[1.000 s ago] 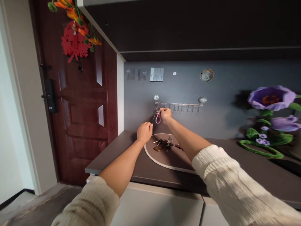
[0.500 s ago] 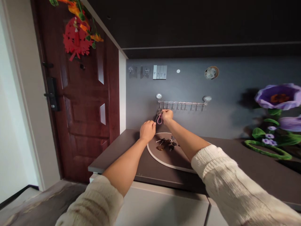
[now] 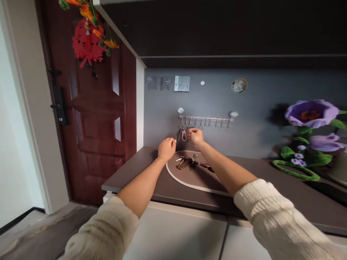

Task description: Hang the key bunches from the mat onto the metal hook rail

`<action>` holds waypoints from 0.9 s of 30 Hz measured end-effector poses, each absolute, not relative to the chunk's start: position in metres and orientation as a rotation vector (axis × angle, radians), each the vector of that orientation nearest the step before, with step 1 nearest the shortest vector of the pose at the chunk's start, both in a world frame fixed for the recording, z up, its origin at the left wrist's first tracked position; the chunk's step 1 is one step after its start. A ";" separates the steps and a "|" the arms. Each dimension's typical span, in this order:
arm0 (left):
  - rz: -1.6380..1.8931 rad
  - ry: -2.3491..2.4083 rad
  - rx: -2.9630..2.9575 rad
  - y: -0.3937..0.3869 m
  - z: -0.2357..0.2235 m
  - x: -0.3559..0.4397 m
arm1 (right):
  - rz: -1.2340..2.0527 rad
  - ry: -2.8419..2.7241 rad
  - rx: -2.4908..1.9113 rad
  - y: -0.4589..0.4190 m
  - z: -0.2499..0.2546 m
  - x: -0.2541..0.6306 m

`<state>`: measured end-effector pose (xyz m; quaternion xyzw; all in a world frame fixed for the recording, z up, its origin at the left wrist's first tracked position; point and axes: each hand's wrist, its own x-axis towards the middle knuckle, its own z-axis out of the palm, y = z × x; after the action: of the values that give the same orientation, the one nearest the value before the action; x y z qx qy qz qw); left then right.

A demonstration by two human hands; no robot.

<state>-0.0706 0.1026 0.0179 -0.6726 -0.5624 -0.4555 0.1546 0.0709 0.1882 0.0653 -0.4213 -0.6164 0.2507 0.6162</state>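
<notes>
A bunch of keys with a pink strap hangs from the leftmost hook of a clear hook rail on the grey wall. Just right of the strap is my right hand, its fingers loosely bent and apart, holding nothing. My left hand hovers lower, left of the hanging keys and apart from them. Its back faces me, with fingers loosely curled and partly hidden; nothing shows in it. Below, more keys with a brown fob lie on a pale-rimmed brown mat. A small dark item is partly covered by my right forearm.
Purple artificial flowers stand on the right of the dark countertop. A dark cabinet overhangs the counter. Switches and two small hooks are on the wall. The reddish-brown door is at left.
My right hand has let go of the keys with the pink strap and drawn slightly right. The keys now hang from the rail. My left hand has come away from them. The view has shifted slightly.
</notes>
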 end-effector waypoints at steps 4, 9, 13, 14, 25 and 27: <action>-1.394 -1.637 -1.928 0.099 0.019 -0.064 | 0.759 -1.316 -0.969 0.156 0.061 0.085; -1.514 -1.653 -1.986 0.092 0.022 -0.047 | 0.755 -1.408 -0.948 0.129 0.041 0.103; -1.527 -1.678 -2.071 0.090 0.017 -0.038 | 0.702 -1.519 -0.975 0.121 0.023 0.115; -1.509 -1.688 -2.090 0.090 0.015 -0.038 | 0.667 -1.558 -0.986 0.120 0.019 0.118; -1.005 -1.663 -2.283 0.096 0.000 -0.043 | 0.196 -2.030 -1.143 0.108 0.010 0.122; -0.981 -1.680 -2.304 0.096 -0.001 -0.043 | 0.170 -2.073 -1.158 0.110 0.007 0.120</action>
<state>-0.0432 0.0964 -0.0008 -0.7626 -0.5560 -0.3245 0.0630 0.1205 0.1101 0.0074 -0.4518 -0.8086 0.0662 0.3711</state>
